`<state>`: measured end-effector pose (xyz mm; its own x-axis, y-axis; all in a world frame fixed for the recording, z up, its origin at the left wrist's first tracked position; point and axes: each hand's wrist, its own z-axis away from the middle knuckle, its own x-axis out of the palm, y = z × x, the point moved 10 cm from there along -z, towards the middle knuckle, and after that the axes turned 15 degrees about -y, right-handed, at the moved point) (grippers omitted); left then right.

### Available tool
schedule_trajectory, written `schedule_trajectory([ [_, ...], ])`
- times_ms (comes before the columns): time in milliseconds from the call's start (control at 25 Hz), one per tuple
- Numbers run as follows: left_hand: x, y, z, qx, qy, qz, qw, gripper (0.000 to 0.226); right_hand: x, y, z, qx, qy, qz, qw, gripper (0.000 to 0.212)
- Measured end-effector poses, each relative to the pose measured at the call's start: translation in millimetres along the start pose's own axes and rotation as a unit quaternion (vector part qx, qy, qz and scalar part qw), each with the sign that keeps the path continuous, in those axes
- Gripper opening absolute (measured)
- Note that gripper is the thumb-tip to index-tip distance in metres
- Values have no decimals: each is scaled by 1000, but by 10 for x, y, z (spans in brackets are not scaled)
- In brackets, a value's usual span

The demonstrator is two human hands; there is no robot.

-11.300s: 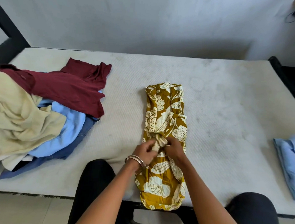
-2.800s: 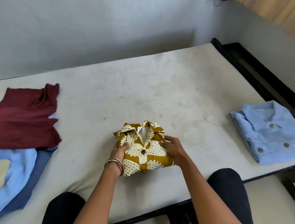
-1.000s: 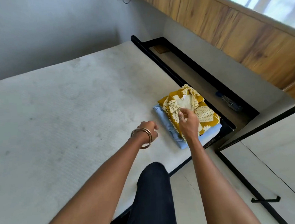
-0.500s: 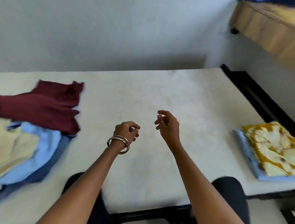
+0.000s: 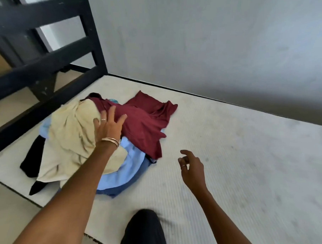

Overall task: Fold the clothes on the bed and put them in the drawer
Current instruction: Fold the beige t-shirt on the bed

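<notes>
A heap of unfolded clothes lies at the left end of the white mattress (image 5: 241, 164). On top are a cream garment (image 5: 70, 140) and a maroon shirt (image 5: 143, 124); under them a light blue garment (image 5: 129, 165), a darker blue one (image 5: 122, 188) and a black one (image 5: 32, 158). My left hand (image 5: 108, 126), bangles on the wrist, reaches over the heap with fingers spread, at the seam between the cream garment and the maroon shirt. My right hand (image 5: 190, 168) hovers above the bare mattress right of the heap, fingers loosely curled, holding nothing.
A black bed frame with horizontal rails (image 5: 43, 62) rises behind and left of the heap. A grey wall (image 5: 208, 36) runs along the far side of the mattress. My knee in dark trousers (image 5: 143, 231) is at the near edge.
The view has swung left to the heap; the folded yellow and blue shirts are out of frame. My left hand has gone from mid-air to the heap, fingers now spread.
</notes>
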<state>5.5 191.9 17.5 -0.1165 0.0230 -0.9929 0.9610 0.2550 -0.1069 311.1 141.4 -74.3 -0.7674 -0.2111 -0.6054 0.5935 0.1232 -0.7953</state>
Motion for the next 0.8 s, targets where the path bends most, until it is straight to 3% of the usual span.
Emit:
schedule_trajectory([
  [80,116,16,-206,53,-98,-97,989,37,31,72,-53,12,0,-10,1000,24],
  [120,70,19,-260,61,-99,-97,988,34,33,111,-58,18,-4,-13,1000,22],
  [240,-381,59,-321,55,29,109,992,24,-41,153,-40,26,-15,-24,999,19],
  [360,-971,66,-309,40,125,342,930,25,-224,-12,-13,8,3,-42,999,18],
  [440,-1438,286,-314,100,159,371,910,28,-352,-286,-29,-24,8,-52,998,21],
  [480,-1594,440,-336,128,139,339,922,28,-395,-426,-55,-31,-3,-63,998,23],
  [560,-1562,618,-445,113,29,198,973,29,-368,-695,-59,-25,-71,-77,994,25],
  [640,-1144,434,-465,52,-143,57,987,59,-241,-879,-25,-28,-140,-77,987,27],
  [720,-673,83,-316,14,-236,44,971,67,-162,-931,23,-29,-160,-100,982,26],
  [800,-286,-396,-76,-90,-227,134,960,61,-110,-890,53,-21,-152,-117,981,19],
])
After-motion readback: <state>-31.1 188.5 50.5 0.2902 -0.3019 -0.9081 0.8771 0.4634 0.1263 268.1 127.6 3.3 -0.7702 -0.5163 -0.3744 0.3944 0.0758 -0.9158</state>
